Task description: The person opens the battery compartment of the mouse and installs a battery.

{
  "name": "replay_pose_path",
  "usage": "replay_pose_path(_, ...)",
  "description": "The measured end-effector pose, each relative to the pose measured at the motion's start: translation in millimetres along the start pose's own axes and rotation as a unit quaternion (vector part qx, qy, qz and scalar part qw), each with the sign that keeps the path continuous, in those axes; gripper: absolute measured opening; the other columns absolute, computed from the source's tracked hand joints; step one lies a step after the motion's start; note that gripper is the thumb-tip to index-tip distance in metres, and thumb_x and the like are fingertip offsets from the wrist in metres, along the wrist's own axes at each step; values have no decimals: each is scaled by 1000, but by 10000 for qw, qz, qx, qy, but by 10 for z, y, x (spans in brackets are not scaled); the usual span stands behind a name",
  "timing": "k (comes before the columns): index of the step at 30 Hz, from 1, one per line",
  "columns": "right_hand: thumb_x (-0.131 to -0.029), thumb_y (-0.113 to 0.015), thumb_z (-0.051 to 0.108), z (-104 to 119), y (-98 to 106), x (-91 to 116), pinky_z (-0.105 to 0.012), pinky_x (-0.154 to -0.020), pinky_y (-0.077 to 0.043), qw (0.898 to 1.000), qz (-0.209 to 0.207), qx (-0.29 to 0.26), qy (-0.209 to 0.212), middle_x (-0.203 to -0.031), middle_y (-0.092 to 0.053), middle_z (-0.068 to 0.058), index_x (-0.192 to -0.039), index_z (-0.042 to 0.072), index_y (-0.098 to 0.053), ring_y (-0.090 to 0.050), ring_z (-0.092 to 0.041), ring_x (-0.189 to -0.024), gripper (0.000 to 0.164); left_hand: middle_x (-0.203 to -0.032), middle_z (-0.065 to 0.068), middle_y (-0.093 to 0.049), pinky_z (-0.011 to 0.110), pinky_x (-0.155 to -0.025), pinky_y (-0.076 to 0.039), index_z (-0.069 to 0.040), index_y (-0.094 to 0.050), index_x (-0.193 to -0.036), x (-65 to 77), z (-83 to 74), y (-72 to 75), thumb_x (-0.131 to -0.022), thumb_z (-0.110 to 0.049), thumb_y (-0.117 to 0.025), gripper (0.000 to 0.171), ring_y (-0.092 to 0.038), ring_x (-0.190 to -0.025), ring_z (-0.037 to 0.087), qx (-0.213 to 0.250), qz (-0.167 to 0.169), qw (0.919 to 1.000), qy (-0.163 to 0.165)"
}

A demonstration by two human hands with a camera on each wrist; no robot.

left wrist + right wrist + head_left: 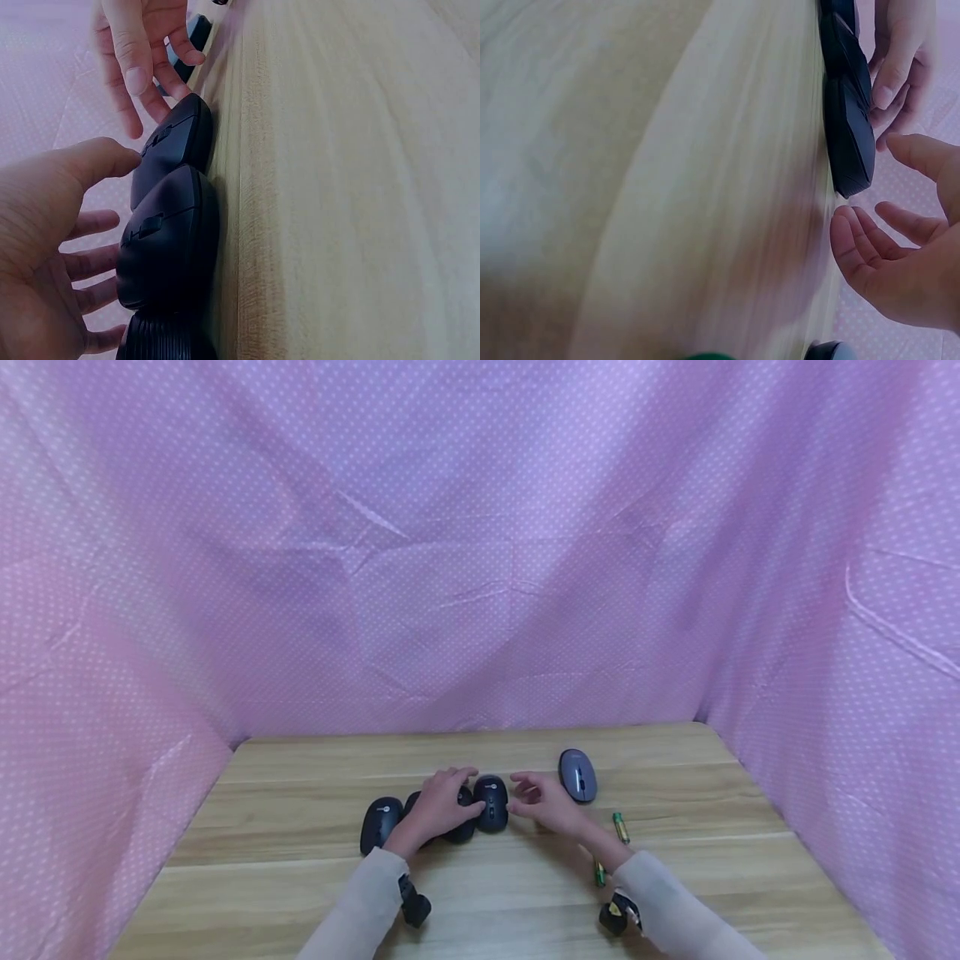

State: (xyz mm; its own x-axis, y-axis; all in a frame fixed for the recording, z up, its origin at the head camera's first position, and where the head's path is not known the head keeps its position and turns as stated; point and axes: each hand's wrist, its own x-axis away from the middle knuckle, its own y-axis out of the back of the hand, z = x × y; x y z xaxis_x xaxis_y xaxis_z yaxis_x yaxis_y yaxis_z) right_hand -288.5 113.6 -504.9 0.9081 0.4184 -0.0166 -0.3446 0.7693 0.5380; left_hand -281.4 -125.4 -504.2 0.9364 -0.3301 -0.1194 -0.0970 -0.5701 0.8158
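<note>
A row of several black computer mice lies on the table. My left hand [441, 806] is over the middle of the row, partly hiding two mice. Its thumb reaches the left side of the rightmost black mouse [491, 817]; whether it touches, I cannot tell. To the right of that mouse is my right hand [555, 806], fingers loosely bent with nothing between them. The left wrist view shows the left fingers spread beside a black mouse [169, 240]. In the right wrist view a small gap separates the right fingertips from the end mouse [851, 142].
At the row's left end sits another black mouse [380, 823]. A grey mouse [577, 776] lies beyond the right hand. Two green batteries are near the right forearm, one battery [621, 828] behind the other battery [599, 873]. Pink dotted cloth [480, 635] hangs around the wooden table [300, 827].
</note>
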Motion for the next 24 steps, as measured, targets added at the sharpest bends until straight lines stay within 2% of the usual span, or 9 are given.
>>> replay_pose_path(9,-93,-75,18,-21,-54,-22,-39,-91,-57,9998,1,-76,-195,-123,-68,-21,-138,-5,-56,-66,-27,-106,54,-120,13,-68,58,-110,-41,-7,-59,-139,-41,31,-28,-91,-35,-75,58,-59,-115,33,9,236,9996,155)
replay_pose_path(16,-90,-78,16,-51,-121,-85,-25,-82,-52,9999,-44,-5,-121,-116,-69,-18,-134,-7,-59,-63,-21,-98,53,-129,15,-66,58,-111,-40,-5,-61,-138,-82,42,-53,-93,-37,-73,56,-58,-121,35,-49,373,9991,216)
replay_pose_path(20,-88,-78,11,-31,-147,-110,-22,-77,-50,10000,-48,-35,21,-109,-68,-17,-129,-6,-63,-61,-20,-93,47,-136,18,-64,59,-113,-38,-3,-60,-138,-98,-1,-81,-95,-36,-71,56,-57,-126,38,-108,456,9988,149)
replay_pose_path(24,-87,-78,7,1,-160,-118,-20,-72,-47,9999,-89,-98,44,-104,-66,-18,-125,-6,-65,-58,-19,-87,42,-134,20,-65,59,-112,-39,0,-59,-138,-104,-50,-114,-96,-33,-70,55,-58,-124,39,-122,409,9991,3)
